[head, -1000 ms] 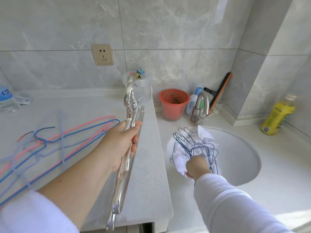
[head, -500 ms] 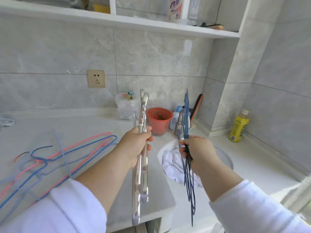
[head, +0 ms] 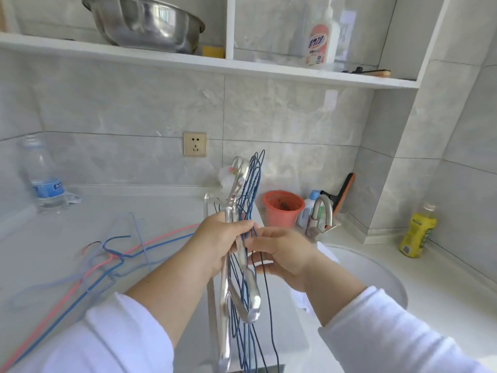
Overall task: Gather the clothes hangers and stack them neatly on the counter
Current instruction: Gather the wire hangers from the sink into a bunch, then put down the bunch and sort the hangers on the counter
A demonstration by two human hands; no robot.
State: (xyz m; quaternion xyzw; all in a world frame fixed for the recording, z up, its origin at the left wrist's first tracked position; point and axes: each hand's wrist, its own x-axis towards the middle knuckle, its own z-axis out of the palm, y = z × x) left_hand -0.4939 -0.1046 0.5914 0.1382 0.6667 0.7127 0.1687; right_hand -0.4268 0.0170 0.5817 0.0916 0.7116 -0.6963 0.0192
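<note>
Steel bowl (head: 150,21) on the shelf, contents hidden; left hand (head: 217,240) clasps silver metal hangers (head: 228,286) with thin dark-blue wire hangers (head: 250,189), right hand (head: 282,251) loosely open against them

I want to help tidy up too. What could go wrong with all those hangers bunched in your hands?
The thin blue wire hangers and silver metal hangers are pressed together in the left hand, so hooks could tangle. The right hand touches them only loosely; some might slip toward the sink.
</note>
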